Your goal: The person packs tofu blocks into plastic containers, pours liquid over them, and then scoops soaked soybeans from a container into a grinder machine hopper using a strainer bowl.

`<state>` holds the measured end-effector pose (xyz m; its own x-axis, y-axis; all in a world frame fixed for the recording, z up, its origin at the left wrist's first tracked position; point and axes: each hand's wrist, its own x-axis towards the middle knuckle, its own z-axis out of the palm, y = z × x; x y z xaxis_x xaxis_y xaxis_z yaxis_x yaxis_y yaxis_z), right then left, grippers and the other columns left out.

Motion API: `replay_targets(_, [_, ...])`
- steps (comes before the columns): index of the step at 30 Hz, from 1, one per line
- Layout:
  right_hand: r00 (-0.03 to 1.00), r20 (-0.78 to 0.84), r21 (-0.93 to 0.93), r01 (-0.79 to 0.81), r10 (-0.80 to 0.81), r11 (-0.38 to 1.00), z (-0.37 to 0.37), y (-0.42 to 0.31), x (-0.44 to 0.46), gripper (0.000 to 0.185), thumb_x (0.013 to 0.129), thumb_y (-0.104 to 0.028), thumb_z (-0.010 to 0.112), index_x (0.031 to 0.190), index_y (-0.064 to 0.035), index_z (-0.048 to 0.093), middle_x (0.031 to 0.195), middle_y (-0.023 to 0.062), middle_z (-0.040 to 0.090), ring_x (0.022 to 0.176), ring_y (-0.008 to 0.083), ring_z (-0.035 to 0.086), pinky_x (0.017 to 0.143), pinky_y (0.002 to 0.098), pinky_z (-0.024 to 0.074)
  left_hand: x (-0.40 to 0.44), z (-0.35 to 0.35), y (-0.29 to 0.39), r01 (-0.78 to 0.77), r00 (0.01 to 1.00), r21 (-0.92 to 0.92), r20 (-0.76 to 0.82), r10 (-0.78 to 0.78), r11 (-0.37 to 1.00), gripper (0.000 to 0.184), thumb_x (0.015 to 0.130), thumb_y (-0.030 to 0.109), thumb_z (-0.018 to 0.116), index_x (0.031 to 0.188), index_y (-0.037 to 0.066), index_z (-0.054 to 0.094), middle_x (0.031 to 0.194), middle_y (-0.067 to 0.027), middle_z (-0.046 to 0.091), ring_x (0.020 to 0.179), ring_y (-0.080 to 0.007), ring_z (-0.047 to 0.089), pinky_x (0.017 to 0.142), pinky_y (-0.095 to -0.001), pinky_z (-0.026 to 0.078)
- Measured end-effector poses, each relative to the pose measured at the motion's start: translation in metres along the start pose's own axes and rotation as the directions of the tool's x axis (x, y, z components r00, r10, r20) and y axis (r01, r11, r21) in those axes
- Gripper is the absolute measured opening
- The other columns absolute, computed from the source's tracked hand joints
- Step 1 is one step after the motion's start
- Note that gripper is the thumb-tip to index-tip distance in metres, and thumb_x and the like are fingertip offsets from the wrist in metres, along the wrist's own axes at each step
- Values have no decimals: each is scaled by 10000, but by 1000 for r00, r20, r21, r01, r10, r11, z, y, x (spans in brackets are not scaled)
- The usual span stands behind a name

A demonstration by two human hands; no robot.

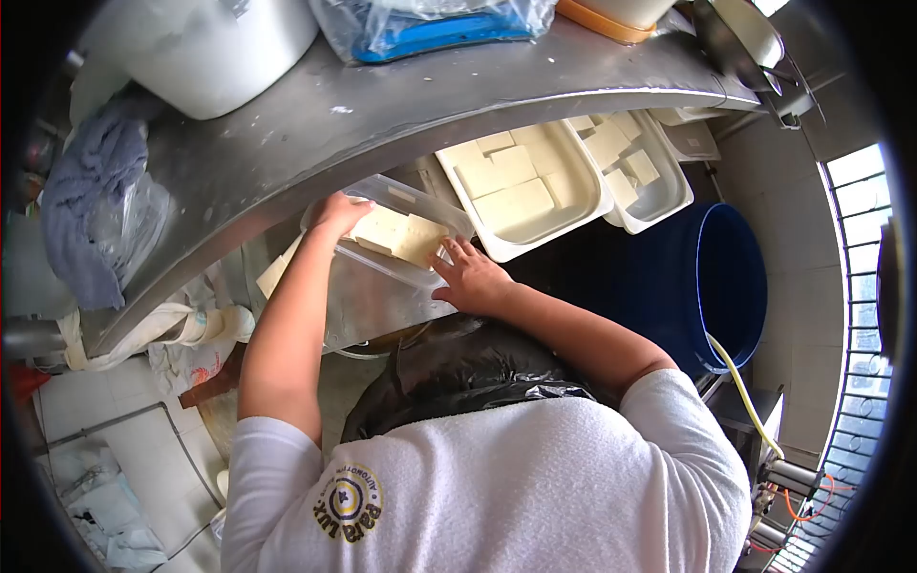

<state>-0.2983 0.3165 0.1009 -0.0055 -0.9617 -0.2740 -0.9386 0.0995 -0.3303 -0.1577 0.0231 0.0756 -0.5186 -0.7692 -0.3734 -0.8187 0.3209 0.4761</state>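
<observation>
Pale rectangular blocks (382, 227) sit in a clear plastic tub (413, 199) below the edge of the steel table. My left hand (341, 212) is at the tub's left end, its fingers curled on the leftmost block and partly hidden. At the right end, my right hand (470, 274) has its fingers spread, the tips touching the right block (420, 241). Right of the tub stands a white tray (499, 250) with several similar blocks. Beyond it is a second white tray (632, 225) with more blocks.
The steel table (382, 95) overhangs the tubs and carries a white bucket (215, 48) and a blue tray in plastic (439, 36). A blue barrel (702, 286) with a hose stands right. A cloth (91, 196) hangs left; black plastic (458, 368) lies before my body.
</observation>
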Motion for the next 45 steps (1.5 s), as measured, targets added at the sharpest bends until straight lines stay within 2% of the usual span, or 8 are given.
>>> replay_targets(5, [1000, -21, 64, -5, 6, 998, 4, 2, -4, 719, 979, -479, 646, 1546, -88, 439, 1634, 283, 306, 1533, 465, 261, 1247, 496, 291, -25, 2, 35, -4, 979, 226, -198, 50, 974, 1114, 770, 549, 863, 1466, -161, 363, 1442, -323, 552, 1376, -403, 538, 1158, -416, 426])
replay_targets(9, [997, -78, 98, 30, -23, 995, 9, 6, -5, 697, 962, -472, 671, 1508, -80, 486, 1615, 285, 340, 1521, 470, 284, 1237, 503, 311, 0, -4, 11, 186, 983, 20, 0, -186, 982, 980, 765, 712, 774, 1363, -46, 607, 1349, -248, 659, 1248, -372, 648, 1058, -415, 519])
replay_targets(16, [993, -115, 90, 43, -32, 995, 12, 4, -7, 666, 959, -462, 678, 1473, -69, 521, 1600, 283, 363, 1513, 474, 297, 1224, 513, 327, 0, 7, 3, -93, 979, 187, -164, 124, 978, 1005, 826, 664, 761, 1434, -94, 502, 1442, -319, 555, 1375, -431, 525, 1162, -448, 422])
replay_targets(22, [981, -193, 51, 21, -10, 998, 7, 1, -16, 629, 971, -437, 667, 1443, -41, 541, 1581, 258, 400, 1495, 444, 340, 1212, 509, 343, -3, -1, -1, -317, 878, 50, -362, 314, 947, 666, 951, 431, 714, 1393, -35, 539, 1368, -320, 600, 1305, -445, 568, 1090, -467, 457])
replay_targets(29, [753, -628, 301, 2, 197, 954, -69, 37, -115, 223, 898, -123, 725, 1082, 1, 698, 1133, 205, 697, 1062, 388, 682, 920, 434, 575, -138, 64, -43, -464, 823, -446, -537, 186, 765, 264, 1030, 138, 675, 1208, -34, 584, 969, -110, 603, 884, -197, 582, 835, -329, 517])
replay_targets(35, [319, -844, 238, -499, 432, 833, -79, 233, -251, 169, 904, -113, 705, 1055, -35, 705, 1098, 203, 699, 1015, 402, 678, 903, 457, 566, -228, 144, -78, -256, 856, 524, -268, 442, 813, 829, 937, 607, 644, 1533, 64, 451, 1543, -292, 410, 1395, -509, 388, 1140, -568, 355])
replay_targets(41, [-59, -371, 397, -912, 927, 101, -29, 450, -441, 488, 960, -363, 691, 1339, -60, 642, 1266, 232, 686, 1206, 419, 642, 1050, 463, 514, -209, 172, -99, -107, 908, 547, -286, 306, 830, 774, 966, 597, 568, 1580, 151, 415, 1615, -245, 354, 1439, -518, 344, 1178, -605, 319])
replay_targets(45, [-57, 13, 431, -901, 998, -57, 12, 514, -507, 607, 885, -384, 739, 1326, 19, 638, 1315, 270, 661, 1182, 399, 667, 1020, 450, 530, -220, 170, -61, 33, 961, 588, -241, 137, 808, 844, 949, 641, 540, 1615, 162, 339, 1630, -230, 329, 1443, -507, 346, 1163, -616, 334])
